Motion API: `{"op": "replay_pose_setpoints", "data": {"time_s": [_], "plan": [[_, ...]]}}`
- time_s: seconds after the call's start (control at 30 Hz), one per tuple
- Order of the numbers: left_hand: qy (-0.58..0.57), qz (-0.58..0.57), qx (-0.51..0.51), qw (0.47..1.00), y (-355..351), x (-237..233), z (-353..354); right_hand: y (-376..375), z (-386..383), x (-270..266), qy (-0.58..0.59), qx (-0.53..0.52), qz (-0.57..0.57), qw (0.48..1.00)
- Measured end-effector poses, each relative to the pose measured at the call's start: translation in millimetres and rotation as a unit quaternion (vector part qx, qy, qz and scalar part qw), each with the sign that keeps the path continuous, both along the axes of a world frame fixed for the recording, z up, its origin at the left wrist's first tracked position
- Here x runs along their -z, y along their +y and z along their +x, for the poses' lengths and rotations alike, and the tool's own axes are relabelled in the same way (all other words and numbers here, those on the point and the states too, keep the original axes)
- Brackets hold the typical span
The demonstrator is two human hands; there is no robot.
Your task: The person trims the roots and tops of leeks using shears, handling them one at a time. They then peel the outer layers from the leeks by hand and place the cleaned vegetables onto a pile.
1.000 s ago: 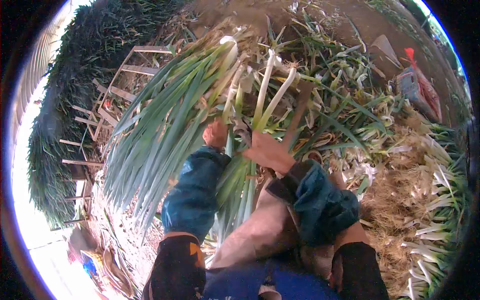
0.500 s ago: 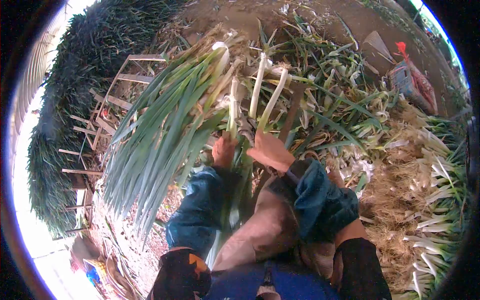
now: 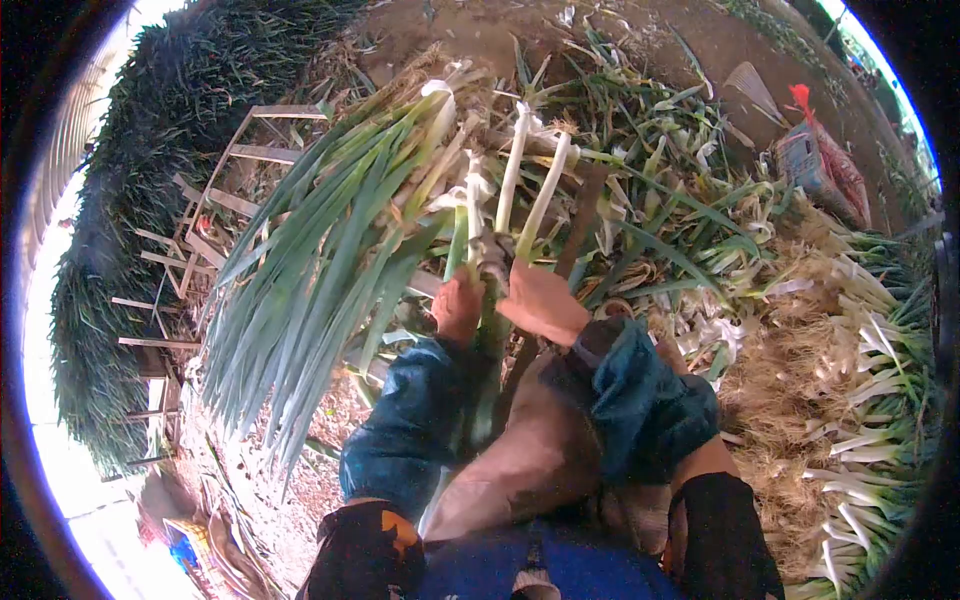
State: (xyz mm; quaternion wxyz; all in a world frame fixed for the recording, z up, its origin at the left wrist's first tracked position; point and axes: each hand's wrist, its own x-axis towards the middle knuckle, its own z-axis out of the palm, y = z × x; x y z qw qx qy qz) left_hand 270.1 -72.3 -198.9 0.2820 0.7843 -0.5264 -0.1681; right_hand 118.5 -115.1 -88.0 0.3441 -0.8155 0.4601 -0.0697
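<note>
My left hand [image 3: 457, 307] is closed around the green part of a long green onion [image 3: 474, 205]. Its white stalk points away from me, with loose pale skin [image 3: 478, 184] curling near the top and a green strip [image 3: 457, 238] standing apart on its left. Close by, my right hand [image 3: 545, 303] has its fingers wrapped round the lower part of two more green onions [image 3: 514, 170], whose white stalks fan out upward. Between the hands is a grey-brown object [image 3: 492, 252] that I cannot make out. My fingertips are partly hidden.
A heap of untrimmed green onions [image 3: 330, 230] lies at left, beside a wooden rack [image 3: 270, 155]. Stripped leaves [image 3: 670, 170] cover the ground ahead. Rooted onions [image 3: 860, 440] are rowed at right, below a printed bag [image 3: 815, 165]. A larger pile [image 3: 180, 120] stands far left.
My left hand has shifted slightly right and down. Skin on its green onion has come loose, and the green strip now stands apart from the white stalk. The right hand stays nearly still.
</note>
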Motion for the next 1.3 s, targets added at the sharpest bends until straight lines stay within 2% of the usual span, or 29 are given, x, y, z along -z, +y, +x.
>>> {"op": "replay_pose_setpoints", "data": {"time_s": [0.03,0.07,0.2,0.27,0.37,0.4,0.5,0.53,0.63,0.67,0.8,0.93,1.03,1.1,1.13,1.23,1.27,1.3], "plan": [[0.012,0.044,0.005,0.999,-2,-4,0,-8,0,0,-0.003,-0.013,-0.013,1.000],[0.012,0.042,0.008,0.999,-1,-6,-2,-15,2,2,0.012,-0.016,0.007,1.000],[0.007,0.060,0.004,0.998,7,-14,-13,-32,12,15,-0.013,0.066,0.010,0.998],[0.015,0.087,-0.006,0.996,10,-20,-17,-38,12,20,-0.013,0.065,-0.002,0.998],[0.091,0.116,-0.026,0.989,23,-31,-22,-40,12,22,-0.021,0.082,-0.031,0.996],[0.097,0.062,-0.001,0.993,28,-22,-21,-40,12,24,-0.025,0.091,-0.042,0.995],[0.104,0.001,0.013,0.994,32,-17,-22,-19,13,13,-0.014,0.052,-0.090,0.994],[0.047,0.055,0.003,0.997,28,-17,-23,-9,9,12,-0.007,0.026,-0.101,0.995],[0.028,0.069,-0.001,0.997,28,-12,-24,-2,3,14,0.000,0.028,-0.094,0.995],[0.028,0.072,0.001,0.997,28,-12,-25,-6,0,13,0.030,-0.018,-0.124,0.992],[-0.002,0.102,-0.006,0.995,27,-15,-28,-26,3,9,0.039,0.079,-0.049,0.995],[-0.024,0.091,-0.012,0.995,29,-15,-31,-18,7,12,0.041,0.076,-0.069,0.994],[0.031,0.040,0.004,0.999,31,-13,-30,-22,4,18,0.052,0.072,-0.061,0.994],[0.022,0.069,0.018,0.997,36,-21,-39,-35,-1,21,0.049,0.090,-0.044,0.994],[0.016,0.084,0.024,0.996,38,-24,-42,-36,0,30,0.018,0.127,-0.092,0.988],[0.075,0.080,0.047,0.993,31,-41,-44,-15,9,-4,0.035,0.086,-0.085,0.992],[0.073,0.073,0.107,0.989,30,-57,-40,-9,11,-1,0.029,0.062,-0.063,0.996],[0.040,0.072,0.122,0.989,29,-52,-33,-9,10,0,0.049,0.050,-0.036,0.997]]}}
